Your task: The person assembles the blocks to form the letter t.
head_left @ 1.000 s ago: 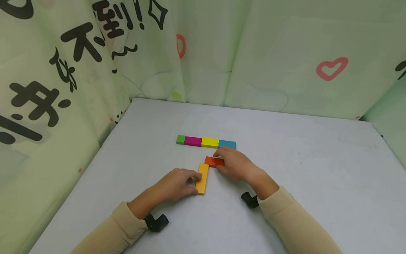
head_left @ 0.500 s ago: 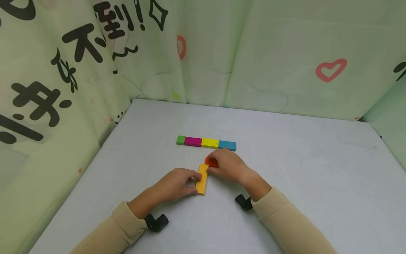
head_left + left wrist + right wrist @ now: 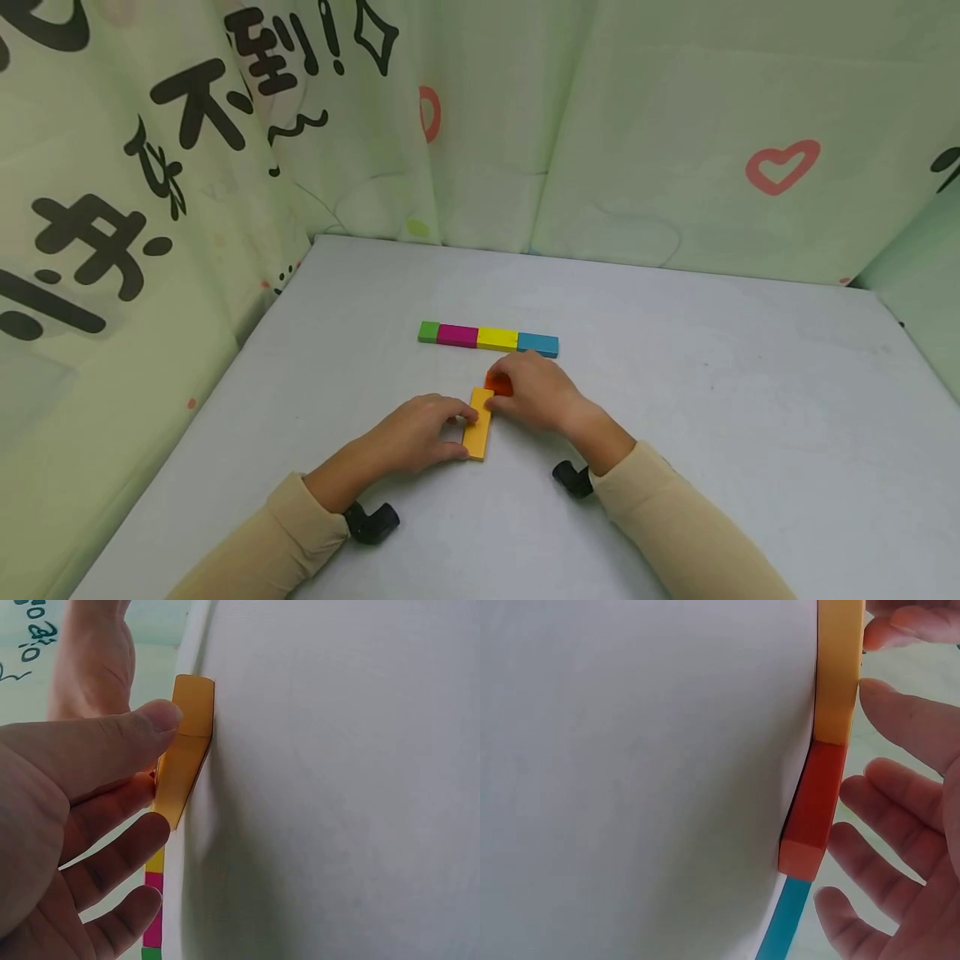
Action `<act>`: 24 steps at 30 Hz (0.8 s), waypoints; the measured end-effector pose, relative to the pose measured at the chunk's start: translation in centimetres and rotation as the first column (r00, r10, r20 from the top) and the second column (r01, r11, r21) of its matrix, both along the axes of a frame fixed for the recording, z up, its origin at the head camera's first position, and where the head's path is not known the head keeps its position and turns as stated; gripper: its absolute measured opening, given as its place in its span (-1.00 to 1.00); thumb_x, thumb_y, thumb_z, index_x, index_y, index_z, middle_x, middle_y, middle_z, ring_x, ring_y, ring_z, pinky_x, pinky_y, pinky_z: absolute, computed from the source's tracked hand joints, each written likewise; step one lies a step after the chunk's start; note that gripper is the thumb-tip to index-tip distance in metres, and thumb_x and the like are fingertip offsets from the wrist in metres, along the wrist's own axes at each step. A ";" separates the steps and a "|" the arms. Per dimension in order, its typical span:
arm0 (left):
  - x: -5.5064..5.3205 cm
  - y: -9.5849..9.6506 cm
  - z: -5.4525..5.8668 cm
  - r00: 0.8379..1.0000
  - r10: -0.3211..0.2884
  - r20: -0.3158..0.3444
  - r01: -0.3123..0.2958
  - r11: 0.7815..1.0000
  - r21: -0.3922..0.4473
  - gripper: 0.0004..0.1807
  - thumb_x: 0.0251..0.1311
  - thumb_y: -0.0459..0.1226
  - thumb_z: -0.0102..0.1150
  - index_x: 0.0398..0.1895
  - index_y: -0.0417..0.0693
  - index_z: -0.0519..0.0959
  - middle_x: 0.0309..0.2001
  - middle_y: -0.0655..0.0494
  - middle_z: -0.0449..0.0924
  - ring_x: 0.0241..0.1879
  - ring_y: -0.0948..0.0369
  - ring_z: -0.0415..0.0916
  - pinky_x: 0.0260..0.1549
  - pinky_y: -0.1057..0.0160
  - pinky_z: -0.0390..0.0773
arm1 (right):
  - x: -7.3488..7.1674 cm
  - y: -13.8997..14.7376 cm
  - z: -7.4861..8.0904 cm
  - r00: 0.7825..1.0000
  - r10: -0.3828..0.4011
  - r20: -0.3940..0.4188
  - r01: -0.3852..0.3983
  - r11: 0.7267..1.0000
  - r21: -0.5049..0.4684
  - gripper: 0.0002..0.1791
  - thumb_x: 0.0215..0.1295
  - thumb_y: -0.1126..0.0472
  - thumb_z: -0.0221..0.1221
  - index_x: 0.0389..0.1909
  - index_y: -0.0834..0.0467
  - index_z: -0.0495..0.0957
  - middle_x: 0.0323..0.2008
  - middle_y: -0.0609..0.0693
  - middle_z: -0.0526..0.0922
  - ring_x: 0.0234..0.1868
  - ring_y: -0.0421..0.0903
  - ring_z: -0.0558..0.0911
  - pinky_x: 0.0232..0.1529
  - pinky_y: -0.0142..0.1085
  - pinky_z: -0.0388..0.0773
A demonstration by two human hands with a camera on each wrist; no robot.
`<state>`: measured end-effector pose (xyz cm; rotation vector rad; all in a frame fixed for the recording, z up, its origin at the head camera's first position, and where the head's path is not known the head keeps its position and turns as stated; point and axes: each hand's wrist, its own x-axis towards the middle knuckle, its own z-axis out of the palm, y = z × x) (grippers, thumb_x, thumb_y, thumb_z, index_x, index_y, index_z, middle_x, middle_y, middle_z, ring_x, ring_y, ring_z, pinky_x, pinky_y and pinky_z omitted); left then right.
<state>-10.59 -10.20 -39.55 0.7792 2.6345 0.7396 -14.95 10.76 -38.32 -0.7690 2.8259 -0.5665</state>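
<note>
In the head view, a long orange-yellow block [image 3: 477, 442] lies lengthwise away from me on the white table. A red-orange block [image 3: 497, 384] sits crosswise at its far end; the right wrist view shows the two touching. My left hand [image 3: 420, 433] holds the orange-yellow block, with the thumb by its near end and a fingertip on its top. My right hand [image 3: 536, 392] arches over the red-orange block and hides much of it. Its fingertips are at that block's far side, and its thumb [image 3: 885, 705] meets the orange-yellow block's edge.
Beyond the hands lies a row of joined blocks: green [image 3: 428, 332], magenta [image 3: 457, 336], yellow [image 3: 497, 339] and blue [image 3: 537, 344]. A patterned pale green curtain [image 3: 637, 150] hangs along the back and left table edges. Each wrist wears a black mount [image 3: 372, 523].
My right hand has slid left along the red-orange block, and its thumb has come to the orange-yellow block. My left hand, its block and the far row have stayed in place.
</note>
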 end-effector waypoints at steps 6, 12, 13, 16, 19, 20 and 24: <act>-0.3 0.0 0.0 1.000 -0.005 0.020 0.005 1.000 0.004 -0.56 0.13 -0.19 0.48 0.09 -0.04 0.63 0.00 0.14 0.63 -0.02 0.17 0.52 0.04 0.11 0.53 | 0.0 -0.1 0.2 1.000 -0.021 0.020 0.021 1.000 -0.006 -0.57 0.23 0.04 0.40 0.02 0.21 0.63 -0.17 -0.01 0.65 -0.14 -0.03 0.52 -0.06 -0.16 0.54; -1.8 -0.6 0.4 0.995 0.065 0.072 -0.069 0.997 0.042 -0.54 0.17 -0.15 0.45 0.14 0.02 0.60 0.03 0.18 0.62 0.05 0.17 0.50 0.06 0.11 0.53 | 0.0 -0.3 0.2 0.999 -0.031 0.036 0.031 1.000 0.002 -0.57 0.23 0.04 0.40 0.03 0.21 0.63 -0.18 -0.02 0.65 -0.16 -0.05 0.52 -0.07 -0.18 0.54; -2.3 -0.7 0.5 0.994 0.084 0.071 -0.087 0.995 0.042 -0.53 0.17 -0.14 0.44 0.15 0.03 0.59 0.04 0.19 0.61 0.06 0.16 0.50 0.07 0.10 0.52 | 0.0 -0.4 0.2 0.999 -0.034 0.041 0.034 0.999 0.004 -0.56 0.24 0.04 0.40 0.03 0.21 0.63 -0.18 -0.02 0.65 -0.16 -0.05 0.51 -0.06 -0.17 0.54; -3.7 -1.1 0.8 0.991 0.124 0.048 -0.125 0.992 0.033 -0.53 0.21 -0.15 0.41 0.18 0.03 0.58 0.08 0.17 0.60 0.10 0.13 0.49 0.10 0.08 0.51 | 0.1 -0.4 0.3 0.997 -0.045 0.055 0.045 0.999 0.012 -0.56 0.24 0.04 0.40 0.05 0.21 0.63 -0.18 -0.03 0.64 -0.15 -0.05 0.51 -0.05 -0.17 0.54; -5.5 -1.3 1.0 0.989 0.146 0.001 -0.146 0.989 0.035 -0.54 0.27 -0.16 0.36 0.21 -0.02 0.56 0.11 0.11 0.60 0.11 0.09 0.49 0.11 0.06 0.50 | 0.1 -0.5 0.3 0.997 -0.056 0.058 0.055 0.998 0.020 -0.56 0.24 0.04 0.40 0.05 0.20 0.63 -0.18 -0.03 0.64 -0.15 -0.05 0.52 -0.05 -0.17 0.55; -6.1 -1.3 1.0 0.988 0.156 -0.013 -0.156 0.987 0.040 -0.54 0.28 -0.18 0.34 0.22 -0.04 0.56 0.11 0.09 0.60 0.12 0.07 0.48 0.12 0.05 0.50 | 0.1 -0.5 0.3 0.997 -0.057 0.060 0.056 0.998 0.021 -0.56 0.24 0.05 0.40 0.05 0.20 0.63 -0.17 -0.02 0.64 -0.15 -0.05 0.52 -0.04 -0.17 0.55; -8.4 -1.2 1.2 0.979 0.196 -0.060 -0.194 0.980 0.038 -0.53 0.32 -0.19 0.31 0.27 -0.07 0.54 0.14 0.02 0.57 0.14 0.03 0.42 0.16 0.03 0.45 | 0.1 -0.6 0.4 0.997 -0.052 0.060 0.050 0.998 0.034 -0.55 0.25 0.05 0.39 0.07 0.19 0.61 -0.14 -0.01 0.63 -0.12 -0.04 0.52 -0.01 -0.16 0.53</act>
